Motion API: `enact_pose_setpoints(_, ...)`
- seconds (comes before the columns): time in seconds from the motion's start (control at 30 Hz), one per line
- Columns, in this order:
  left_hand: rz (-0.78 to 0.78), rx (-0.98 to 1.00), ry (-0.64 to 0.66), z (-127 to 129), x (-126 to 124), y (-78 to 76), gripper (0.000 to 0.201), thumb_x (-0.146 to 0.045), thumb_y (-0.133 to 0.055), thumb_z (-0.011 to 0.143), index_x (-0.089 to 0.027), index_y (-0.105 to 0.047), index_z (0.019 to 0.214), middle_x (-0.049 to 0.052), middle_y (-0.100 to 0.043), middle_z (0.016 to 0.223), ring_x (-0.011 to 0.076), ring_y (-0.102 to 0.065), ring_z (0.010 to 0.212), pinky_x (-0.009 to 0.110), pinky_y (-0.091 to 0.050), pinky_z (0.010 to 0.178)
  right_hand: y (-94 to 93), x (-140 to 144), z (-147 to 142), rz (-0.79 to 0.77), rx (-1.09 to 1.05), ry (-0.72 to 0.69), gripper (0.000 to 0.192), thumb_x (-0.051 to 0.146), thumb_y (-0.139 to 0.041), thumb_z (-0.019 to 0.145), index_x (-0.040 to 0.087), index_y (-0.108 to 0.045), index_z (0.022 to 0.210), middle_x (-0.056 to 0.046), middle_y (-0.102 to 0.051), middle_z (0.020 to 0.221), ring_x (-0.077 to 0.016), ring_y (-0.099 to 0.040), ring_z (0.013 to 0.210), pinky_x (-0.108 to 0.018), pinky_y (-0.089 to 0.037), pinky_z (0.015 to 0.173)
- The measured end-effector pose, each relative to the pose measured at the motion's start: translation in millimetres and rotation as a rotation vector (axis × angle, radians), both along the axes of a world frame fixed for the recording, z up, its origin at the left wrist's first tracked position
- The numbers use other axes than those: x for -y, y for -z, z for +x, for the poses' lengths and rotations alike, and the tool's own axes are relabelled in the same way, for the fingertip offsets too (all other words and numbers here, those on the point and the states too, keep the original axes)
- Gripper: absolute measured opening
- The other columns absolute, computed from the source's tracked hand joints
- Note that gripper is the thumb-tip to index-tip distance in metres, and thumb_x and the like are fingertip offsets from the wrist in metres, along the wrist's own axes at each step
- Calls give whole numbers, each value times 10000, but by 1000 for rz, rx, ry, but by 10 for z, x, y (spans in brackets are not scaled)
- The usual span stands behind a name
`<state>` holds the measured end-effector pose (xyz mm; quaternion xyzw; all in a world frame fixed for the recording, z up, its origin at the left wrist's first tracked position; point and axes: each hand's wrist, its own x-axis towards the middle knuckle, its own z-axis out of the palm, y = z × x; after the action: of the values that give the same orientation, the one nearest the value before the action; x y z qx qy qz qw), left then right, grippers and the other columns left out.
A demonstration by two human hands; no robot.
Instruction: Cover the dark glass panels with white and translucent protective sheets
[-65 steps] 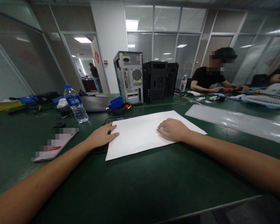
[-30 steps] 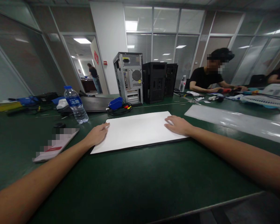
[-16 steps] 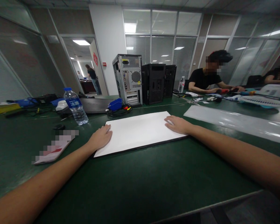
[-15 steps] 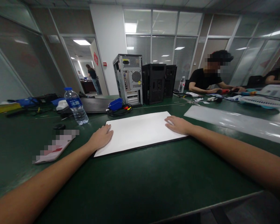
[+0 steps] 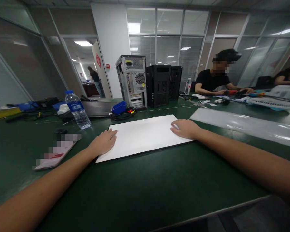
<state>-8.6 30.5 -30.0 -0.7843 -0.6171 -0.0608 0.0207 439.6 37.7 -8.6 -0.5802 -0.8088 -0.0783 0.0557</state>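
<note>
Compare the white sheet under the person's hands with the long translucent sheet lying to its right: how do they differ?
The white sheet is opaque and matte; the translucent sheet is glossy with glare. The white sheet is shorter and broader; the translucent sheet is a long strip. The left hand and right hand rest on the white sheet; the translucent sheet lies untouched. Both lie flat on the green table.

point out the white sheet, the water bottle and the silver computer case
white sheet (image 5: 142,137), head view, on its bare middle
water bottle (image 5: 77,111), head view, on its blue label
silver computer case (image 5: 132,80), head view, on its rear panel
</note>
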Motion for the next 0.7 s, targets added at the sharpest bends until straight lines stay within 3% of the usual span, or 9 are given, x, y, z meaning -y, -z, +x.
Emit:
enact_pose_setpoints(0.23,-13,-26,0,10,28,-32,682,-459,-257,983,-134,-444,1552,145,-386,1633,353,-395,1480,478,-307,1214,-30,28,-13,41,30,41,550,583,-433,947,186,-734,1179,-157,-735,1111,-338,-688,985,-461,-508,861)
enact_pose_setpoints(0.37,-16,-33,7,6,30,-43,684,-450,-243,986,-121,-434,1555,158,-375,1636,335,-379,1492,471,-317,1209,-47,-106,155,77,1,84,516,520,-442,959,219,-672,1309,-110,-738,1149,-306,-680,1016,-426,-503,886)
enact_pose_setpoints(0.47,-15,-40,15,9,30,-49,682,-442,-236,989,-114,-437,1552,161,-373,1637,320,-369,1499,457,-301,1219,-70,-264,489,116,-20,174,530,445,-427,976,221,-571,1434,-108,-697,1265,-308,-647,1111,-436,-483,950)
enact_pose_setpoints(0.57,-12,-44,16,17,37,-54,681,-440,-237,989,-113,-440,1550,165,-389,1627,331,-385,1489,474,-309,1214,-50,-379,951,135,-19,292,605,417,-486,960,131,-499,1493,-200,-577,1423,-358,-554,1263,-482,-430,1034)
enact_pose_setpoints(0.7,-4,-44,21,19,44,-53,672,-439,-249,990,-118,-449,1546,171,-402,1619,342,-421,1468,488,-331,1200,63,-471,1473,58,-18,421,644,474,-513,963,49,-539,1447,-291,-539,1421,-384,-548,1257,-489,-435,1007)
